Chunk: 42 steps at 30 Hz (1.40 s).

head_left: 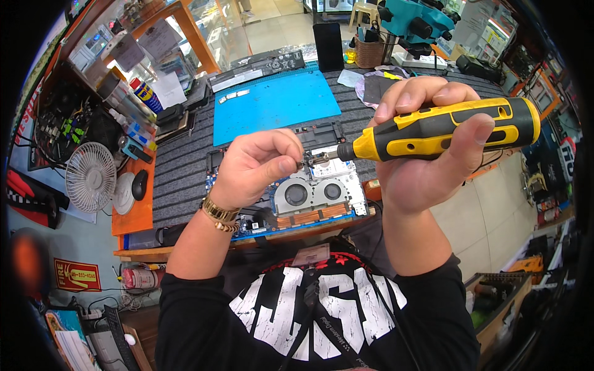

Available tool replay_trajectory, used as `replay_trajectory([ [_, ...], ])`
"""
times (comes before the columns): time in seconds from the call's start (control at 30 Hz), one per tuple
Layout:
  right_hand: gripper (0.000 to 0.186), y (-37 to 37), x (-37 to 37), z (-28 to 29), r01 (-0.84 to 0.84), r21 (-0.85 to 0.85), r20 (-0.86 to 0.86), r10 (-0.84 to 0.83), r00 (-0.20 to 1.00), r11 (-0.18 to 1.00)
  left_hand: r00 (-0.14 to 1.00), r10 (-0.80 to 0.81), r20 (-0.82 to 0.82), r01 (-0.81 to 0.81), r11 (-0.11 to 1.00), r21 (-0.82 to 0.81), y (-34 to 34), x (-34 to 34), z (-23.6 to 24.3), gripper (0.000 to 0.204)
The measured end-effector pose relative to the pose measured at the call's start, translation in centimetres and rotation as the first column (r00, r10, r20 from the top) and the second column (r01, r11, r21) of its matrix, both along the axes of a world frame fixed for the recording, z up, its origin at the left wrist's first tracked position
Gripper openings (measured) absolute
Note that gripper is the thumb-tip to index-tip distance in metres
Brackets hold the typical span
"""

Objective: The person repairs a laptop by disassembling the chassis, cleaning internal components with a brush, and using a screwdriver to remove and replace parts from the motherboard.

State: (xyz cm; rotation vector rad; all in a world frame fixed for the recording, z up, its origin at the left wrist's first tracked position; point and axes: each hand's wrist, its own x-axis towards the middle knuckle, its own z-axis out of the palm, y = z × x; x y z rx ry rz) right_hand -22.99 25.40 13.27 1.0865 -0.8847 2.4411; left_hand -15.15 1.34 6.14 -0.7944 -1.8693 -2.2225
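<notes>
My right hand is wrapped around a yellow and black cordless screwdriver, held level with its bit pointing left. Thumb and fingers of my left hand are pinched together at the bit's tip; whatever they hold is too small to make out. Beneath both hands lies an opened laptop base, its board, copper heat pipes and two cooling fans exposed. Part of the board is hidden by my left hand. A gold watch is on my left wrist.
Behind the laptop, a blue work mat lies on the ribbed grey bench cover, with a laptop battery at its far edge. A white fan and a black mouse are at left. A teal microscope stands at far right.
</notes>
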Motion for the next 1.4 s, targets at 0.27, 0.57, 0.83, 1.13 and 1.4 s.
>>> replay_trajectory([
  [0.27,0.048,-0.2,-0.5,-0.4,0.111,0.044,-0.091,-0.107,0.990,0.993,0.989,0.119,0.091,-0.115,0.992,-0.044,1.0,-0.2,0.2,0.034],
  [0.57,0.043,0.2,-2.2,-1.8,0.123,0.050,-0.019,-0.122,0.992,0.991,0.972,0.162,0.169,-0.151,0.986,-0.077,2.3,-1.3,-0.8,0.023],
  [0.83,0.048,1.2,-2.9,-2.5,0.220,0.172,-0.063,-0.212,0.975,0.960,0.957,0.182,0.225,-0.178,0.983,-0.036,2.9,-1.8,-1.4,0.020],
  [1.13,0.038,0.8,-3.5,-2.1,0.242,0.082,0.025,-0.245,0.969,0.967,0.954,0.218,0.207,-0.200,0.974,-0.104,2.4,-2.4,-2.3,0.029],
  [1.4,0.033,0.6,-10.8,-8.9,0.432,0.434,-0.035,-0.464,0.885,0.790,0.892,0.273,-0.361,-0.438,0.321,-0.840,3.7,-4.3,-5.8,0.055],
])
